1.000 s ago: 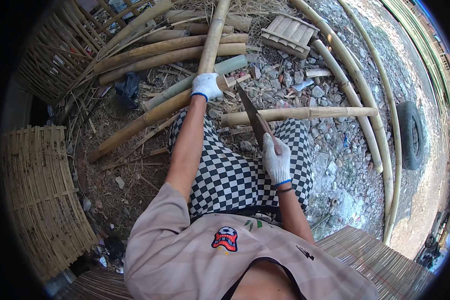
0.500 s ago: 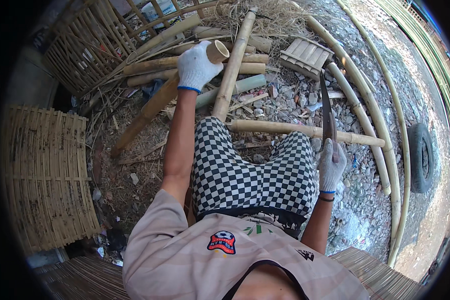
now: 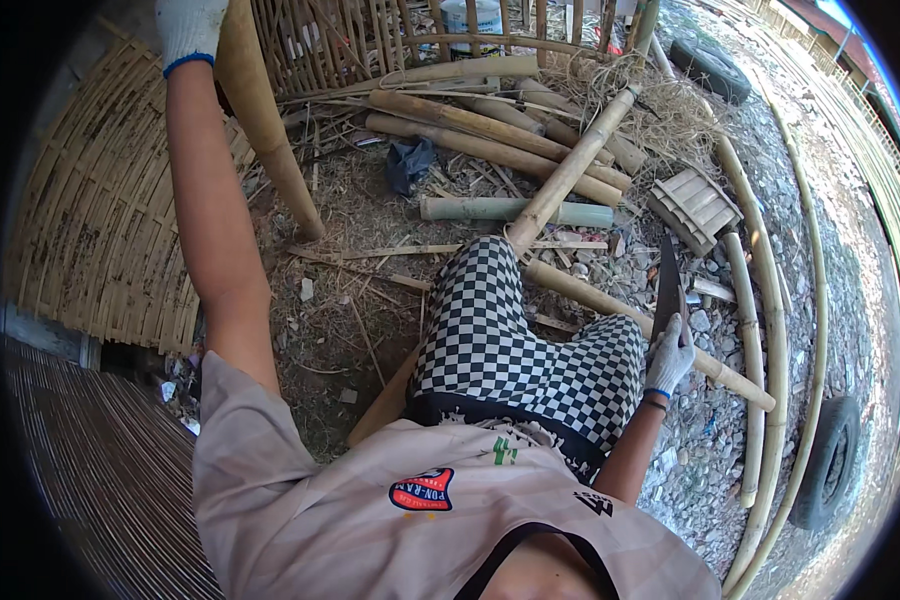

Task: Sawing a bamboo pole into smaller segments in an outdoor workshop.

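My left hand [image 3: 192, 30], in a white glove with a blue cuff, is raised at the upper left edge. It is closed on a thick bamboo pole [image 3: 273, 130], though the fingers are partly out of view. The pole slants, its lower end at the ground and its top cut off by the frame. On the right, my gloved right hand [image 3: 673, 357] grips a handsaw [image 3: 670, 285], its dark blade pointing away from me. Beneath that hand, a bamboo pole [image 3: 605, 302] lies across my knee, and another bamboo pole [image 3: 580, 165] runs away from my other knee.
Several cut bamboo lengths [image 3: 495, 152] and a greenish bamboo piece [image 3: 470, 209] lie ahead. A bundle of short bamboo [image 3: 695, 205] is farther right, near long poles [image 3: 765, 290] and a tyre [image 3: 827, 465]. Woven bamboo panels [image 3: 120, 210] stand left; a bamboo lattice [image 3: 320, 45] is behind.
My left hand has swung left and outward with the bamboo pole, so its cut upper end has left view. My view has turned left; my right hand keeps the handsaw near the knee.
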`<state>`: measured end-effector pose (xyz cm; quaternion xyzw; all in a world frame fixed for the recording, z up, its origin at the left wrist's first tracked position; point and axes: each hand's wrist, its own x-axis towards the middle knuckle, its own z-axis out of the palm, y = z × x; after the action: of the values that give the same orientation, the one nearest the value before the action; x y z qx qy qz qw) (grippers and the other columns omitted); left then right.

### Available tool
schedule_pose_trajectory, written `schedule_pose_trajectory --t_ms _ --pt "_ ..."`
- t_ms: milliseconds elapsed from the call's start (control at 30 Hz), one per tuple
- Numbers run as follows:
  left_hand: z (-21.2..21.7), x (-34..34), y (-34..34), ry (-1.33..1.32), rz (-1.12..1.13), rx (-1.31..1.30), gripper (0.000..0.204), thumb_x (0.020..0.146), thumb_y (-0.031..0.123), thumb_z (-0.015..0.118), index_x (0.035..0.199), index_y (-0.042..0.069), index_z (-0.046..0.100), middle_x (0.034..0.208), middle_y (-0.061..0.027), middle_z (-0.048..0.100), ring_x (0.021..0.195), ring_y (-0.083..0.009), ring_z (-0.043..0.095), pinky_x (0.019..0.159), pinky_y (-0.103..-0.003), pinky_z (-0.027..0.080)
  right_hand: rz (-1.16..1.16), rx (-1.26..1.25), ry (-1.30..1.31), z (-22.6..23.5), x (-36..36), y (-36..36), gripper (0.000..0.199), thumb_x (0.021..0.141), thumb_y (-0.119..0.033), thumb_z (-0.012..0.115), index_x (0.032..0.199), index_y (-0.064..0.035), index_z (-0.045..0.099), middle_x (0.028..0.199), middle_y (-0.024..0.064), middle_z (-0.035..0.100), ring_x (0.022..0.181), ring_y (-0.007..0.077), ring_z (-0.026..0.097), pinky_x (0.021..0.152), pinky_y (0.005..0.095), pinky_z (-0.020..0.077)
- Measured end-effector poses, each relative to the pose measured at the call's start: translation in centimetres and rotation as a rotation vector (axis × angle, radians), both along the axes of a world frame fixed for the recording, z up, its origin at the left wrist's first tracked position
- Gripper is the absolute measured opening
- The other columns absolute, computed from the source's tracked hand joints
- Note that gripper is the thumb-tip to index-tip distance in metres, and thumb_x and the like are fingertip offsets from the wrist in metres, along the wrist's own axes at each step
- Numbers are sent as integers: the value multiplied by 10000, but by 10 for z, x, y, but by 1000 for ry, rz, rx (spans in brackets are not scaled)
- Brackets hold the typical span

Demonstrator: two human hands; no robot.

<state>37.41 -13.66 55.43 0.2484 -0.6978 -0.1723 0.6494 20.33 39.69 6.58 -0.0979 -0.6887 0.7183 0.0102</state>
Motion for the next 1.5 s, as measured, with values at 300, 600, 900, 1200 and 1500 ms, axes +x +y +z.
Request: schedule_pose_trajectory --t_ms 300,600,900,1200,1500 --pt "-54 19 37 -251 -82 -94 496 811 136 854 1256 62 647 1089 -124 738 970 -276 725 841 -439 594 -189 74 127 -10 41 47 238 1025 -244 674 1030 -9 711 657 -10 563 498 55 456 434 255 374" --pt "-168 -68 84 -685 -415 -305 632 753 285 829 1306 93 590 1110 -184 729 1038 -368 717 927 -453 569 -500 555 107 14 123 84 357 996 -278 664 1015 74 725 753 98 637 637 171 557 598 366 460" --pt "-212 -199 136 -804 -675 -504 541 795 193 737 1293 79 557 1071 -165 708 995 -386 705 868 -478 578 -551 649 84 -11 135 102 340 1013 -272 679 1068 59 736 779 10 638 678 101 526 617 286 434" --pt "-261 -328 99 -929 -508 -827 512 791 150 750 1266 108 564 1132 -130 670 1010 -330 712 842 -457 585 -566 560 140 -30 163 114 272 1014 -249 674 946 13 701 697 -29 542 601 62 459 536 265 359" --pt "-366 -357 68 -988 53 -558 212 985 178 545 1163 141 653 1151 -90 711 1084 -309 705 967 -606 438 -543 625 -42 -20 197 103 307 995 -263 689 943 39 699 708 36 584 628 122 500 591 316 410"
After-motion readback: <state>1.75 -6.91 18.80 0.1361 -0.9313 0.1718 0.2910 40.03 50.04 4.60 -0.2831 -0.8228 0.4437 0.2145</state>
